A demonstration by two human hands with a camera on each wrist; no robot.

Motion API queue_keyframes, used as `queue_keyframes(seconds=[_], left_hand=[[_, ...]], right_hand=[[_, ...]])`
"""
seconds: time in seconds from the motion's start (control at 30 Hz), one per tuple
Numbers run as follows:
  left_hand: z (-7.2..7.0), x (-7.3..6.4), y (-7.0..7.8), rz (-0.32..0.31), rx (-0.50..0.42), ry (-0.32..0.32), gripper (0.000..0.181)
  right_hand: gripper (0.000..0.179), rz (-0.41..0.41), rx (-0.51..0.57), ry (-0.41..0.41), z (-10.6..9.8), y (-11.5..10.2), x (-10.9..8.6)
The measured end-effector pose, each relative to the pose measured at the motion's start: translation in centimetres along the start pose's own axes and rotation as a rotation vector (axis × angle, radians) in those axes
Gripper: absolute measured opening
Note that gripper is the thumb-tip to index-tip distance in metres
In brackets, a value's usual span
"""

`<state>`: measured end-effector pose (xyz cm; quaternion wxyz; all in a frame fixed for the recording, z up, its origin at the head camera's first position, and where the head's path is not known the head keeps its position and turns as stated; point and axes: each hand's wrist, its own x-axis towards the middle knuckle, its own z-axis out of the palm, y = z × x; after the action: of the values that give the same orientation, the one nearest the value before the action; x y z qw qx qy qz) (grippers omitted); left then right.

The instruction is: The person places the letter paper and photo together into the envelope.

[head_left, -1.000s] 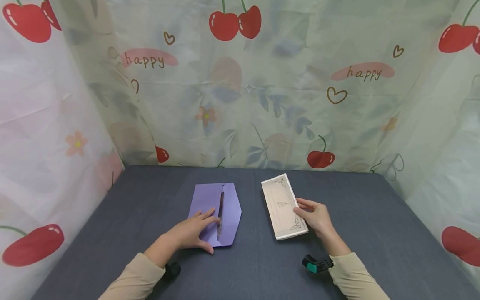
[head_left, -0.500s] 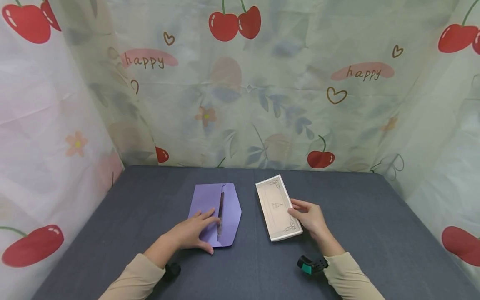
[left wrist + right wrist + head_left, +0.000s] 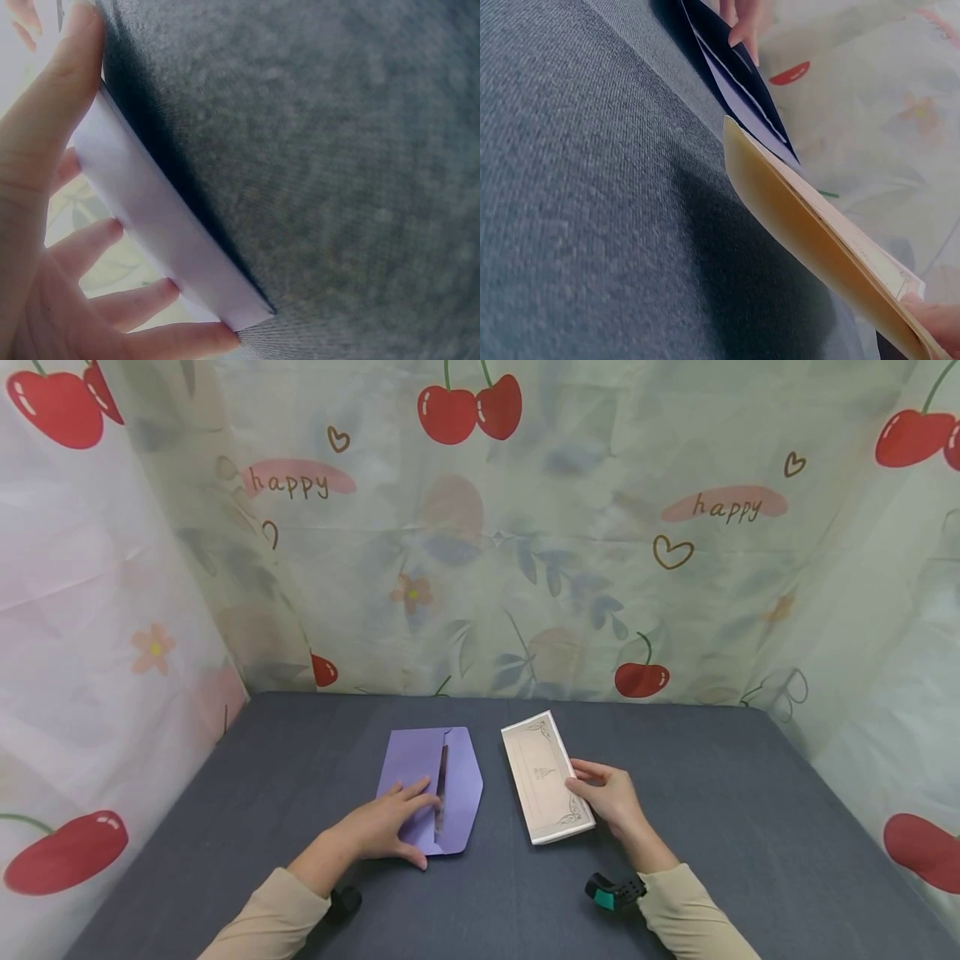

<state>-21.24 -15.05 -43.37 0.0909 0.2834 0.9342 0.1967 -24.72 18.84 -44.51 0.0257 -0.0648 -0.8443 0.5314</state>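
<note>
A purple envelope (image 3: 412, 758) lies on the table with its pointed flap (image 3: 468, 793) spread to the right and its mouth parted. Across its lower part rests my left hand (image 3: 386, 818), fingers spread, thumb at the near edge. In the left wrist view, fingertips (image 3: 161, 289) touch the pale envelope edge (image 3: 165, 217). To the right, my right hand (image 3: 611, 793) pinches a cream folded card (image 3: 542, 772) with ornate printed corners by its right side. The right wrist view has the card (image 3: 802, 225) tilted above the cloth, its layers showing, with the envelope (image 3: 739, 82) beyond.
A dark grey cloth (image 3: 480, 910) covers the table. Printed curtains with cherries (image 3: 641, 677) hang behind and at both sides. A black strap with a teal piece (image 3: 615, 891) sits at the right wrist, and a dark strap (image 3: 345, 903) at the left.
My right hand has carried the cream folded card a little to the left, nearer the purple envelope. The left hand and the envelope have stayed in place.
</note>
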Motion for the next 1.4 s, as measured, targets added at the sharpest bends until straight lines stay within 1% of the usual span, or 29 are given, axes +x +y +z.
queue_keyframes(seconds=[0.1,0.43,0.67,0.9,1.13,1.4], left_hand=[[0.0,0.0,0.0,-0.001,0.001,-0.003,0.069],[0.0,0.1,0.1,-0.016,0.009,-0.009,0.068],[-0.1,0.1,0.1,-0.019,0.003,-0.009,0.069],[0.0,0.1,0.0,-0.018,0.001,-0.008,0.069],[0.0,0.0,0.0,-0.019,0.001,-0.006,0.069],[0.0,0.1,0.0,-0.029,0.004,-0.012,0.07]], right_hand=[[0.041,-0.007,0.004,0.0,0.3,-0.1,-0.1],[0.04,0.008,0.03,-0.006,1.0,-0.3,-0.2],[0.039,-0.012,0.045,-0.016,1.5,-0.3,-0.2],[0.038,-0.015,0.054,-0.019,2.2,-0.5,-0.2],[0.038,-0.029,0.075,-0.037,2.8,-0.7,-0.2],[0.037,-0.025,0.083,-0.041,3.4,-1.0,-0.3]])
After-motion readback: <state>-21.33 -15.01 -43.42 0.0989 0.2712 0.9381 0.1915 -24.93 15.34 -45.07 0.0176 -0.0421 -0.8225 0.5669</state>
